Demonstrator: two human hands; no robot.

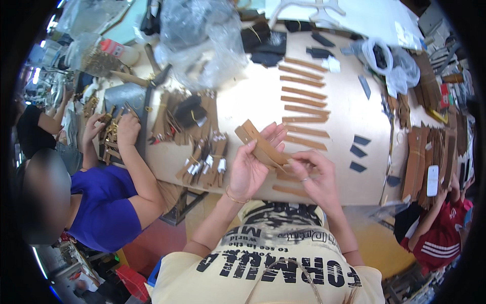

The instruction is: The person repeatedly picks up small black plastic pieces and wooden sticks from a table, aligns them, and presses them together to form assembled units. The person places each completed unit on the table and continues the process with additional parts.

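Observation:
Brown leather strips (pixel 259 145), overlapping one another, lie across my left hand (pixel 248 171), which grips them between thumb and fingers above the table's near edge. At their lower end my right hand (pixel 318 175) pinches the strips with its fingertips. How many strips I hold is hard to make out. Just beyond my hands, several tan leather strips (pixel 305 108) are laid out in a column, roughly parallel. A few more, such as a strip (pixel 289 190) near the edge, lie partly beneath my right hand.
Small dark pieces (pixel 359 151) lie to the right. Bundled brown straps (pixel 202 158) with white tags sit to the left, beside a co-worker in a blue top (pixel 109 197). Clear plastic bags (pixel 200 40) lie at the back. Stacked brown straps (pixel 419 162) line the right side, near another person.

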